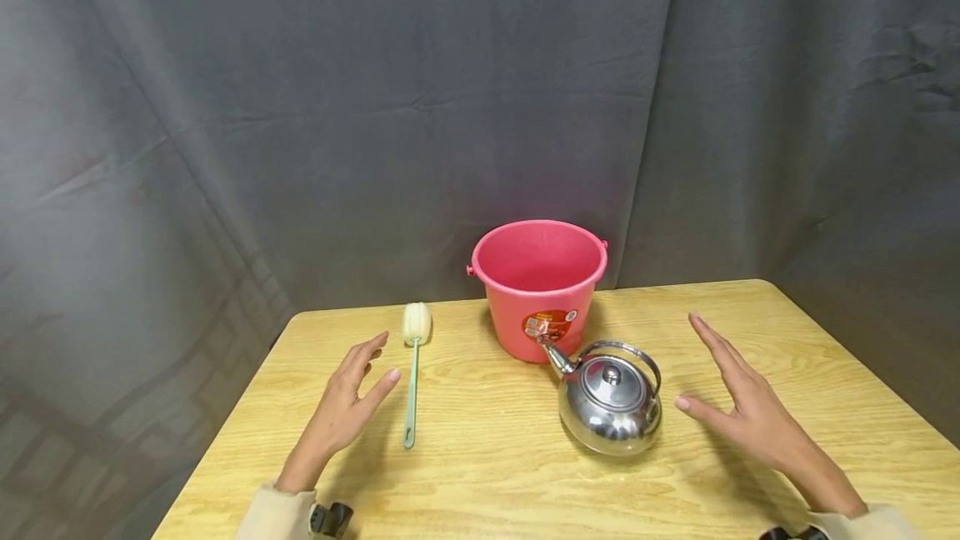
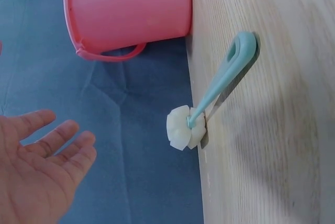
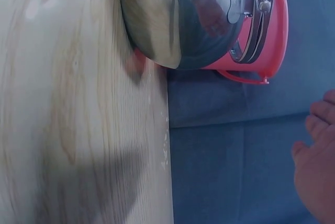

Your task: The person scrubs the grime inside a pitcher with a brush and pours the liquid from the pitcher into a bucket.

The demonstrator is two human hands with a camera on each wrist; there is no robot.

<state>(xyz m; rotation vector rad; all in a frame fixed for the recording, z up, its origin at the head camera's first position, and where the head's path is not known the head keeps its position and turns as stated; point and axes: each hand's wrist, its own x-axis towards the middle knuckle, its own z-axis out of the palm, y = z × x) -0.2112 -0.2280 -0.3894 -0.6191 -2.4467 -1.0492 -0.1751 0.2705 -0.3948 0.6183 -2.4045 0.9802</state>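
Observation:
A long-handled sponge brush (image 1: 412,390) lies on the table, its cream sponge head (image 2: 180,128) toward the back and its pale green handle (image 2: 222,77) toward the front. Just left of that brush my left hand (image 1: 345,407) hovers with fingers extended, touching nothing. A shiny steel kettle (image 1: 611,407) stands right of centre, lid on, arched handle raised, spout toward the back left. To the kettle's right my right hand (image 1: 750,415) is held above the table, fingers straight and thumb apart, holding nothing. Behind the kettle stands a pink bucket (image 1: 517,315) with an orange label.
The wood-grain table (image 1: 480,490) has rounded back corners. A dark grey cloth (image 1: 375,123) hangs behind it and along both sides. The kettle's spout tip overlaps the bucket's front in the head view; whether they touch I cannot tell.

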